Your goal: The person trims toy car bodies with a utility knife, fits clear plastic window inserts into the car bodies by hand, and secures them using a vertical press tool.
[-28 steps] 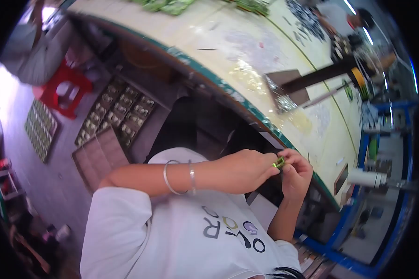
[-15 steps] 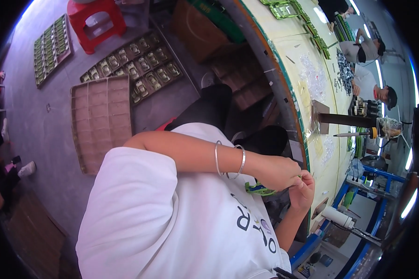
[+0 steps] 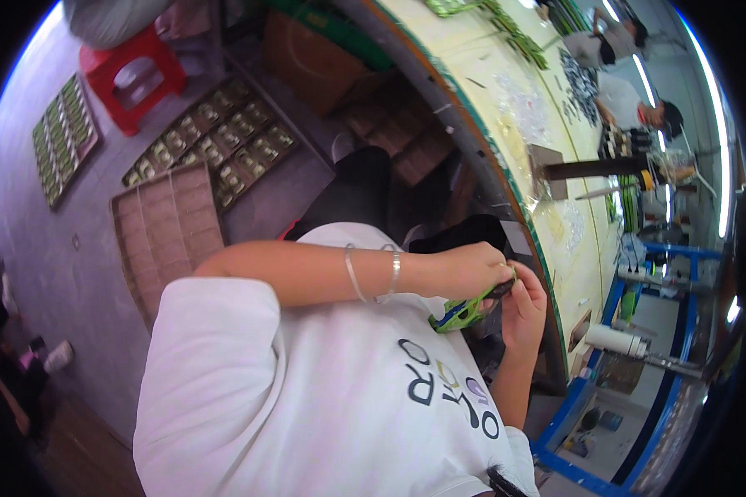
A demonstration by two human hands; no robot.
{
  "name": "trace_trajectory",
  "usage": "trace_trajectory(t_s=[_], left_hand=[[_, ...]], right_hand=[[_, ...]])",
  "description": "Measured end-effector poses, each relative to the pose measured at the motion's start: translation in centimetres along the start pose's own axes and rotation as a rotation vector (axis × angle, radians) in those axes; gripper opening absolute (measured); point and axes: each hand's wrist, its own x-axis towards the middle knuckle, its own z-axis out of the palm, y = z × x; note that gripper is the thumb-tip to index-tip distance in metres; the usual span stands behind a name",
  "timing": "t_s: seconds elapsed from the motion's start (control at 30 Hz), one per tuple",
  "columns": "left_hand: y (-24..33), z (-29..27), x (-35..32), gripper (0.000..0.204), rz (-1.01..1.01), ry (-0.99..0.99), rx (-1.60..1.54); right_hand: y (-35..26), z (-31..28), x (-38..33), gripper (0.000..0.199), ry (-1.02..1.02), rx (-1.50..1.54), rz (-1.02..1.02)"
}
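My left hand, with two silver bangles on its wrist, is closed at the table's near edge. Its fingers are wrapped round a bright green plastic part, which looks like a toy car body with some blue on it. A small dark piece shows at its end, between my two hands. My right hand comes in from the other side, thumb and fingers pinched at that dark end. Exactly what the right fingertips grip is hidden.
The pale worktable holds clear plastic bits, green frames and a dark post stand. On the floor are an empty divided tray, trays of toy car parts and a red stool. A co-worker sits across the table.
The view has shifted a little. My right hand has turned and its fingers opened slightly; the green part has come further into view, with its dark end now showing between my hands.
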Motion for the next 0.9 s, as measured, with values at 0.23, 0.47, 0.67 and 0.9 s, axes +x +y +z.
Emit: trace_trajectory(t_s=[0.23, 0.47, 0.67, 0.9], left_hand=[[1.2, -1.7, 1.9, 0.02, -0.014, 0.118, -0.47], [3.1, -0.6, 3.8, 0.018, -0.106, 0.073, -0.46], [3.5, -1.9, 5.7, 0.035, 0.013, 0.158, 0.208], [3.4, -1.8, 7.9, 0.051, 0.137, 0.002, 0.305]], right_hand=[[1.3, 1.7, 1.7, 0.077, 0.119, -0.638, -0.615], [2.2, 0.0, 3.8, 0.079, 0.189, -0.863, -0.969], [2.4, -2.1, 3.9, 0.064, 0.115, -0.723, -0.994], [2.6, -2.8, 5.0, 0.064, 0.186, -0.571, -1.021]])
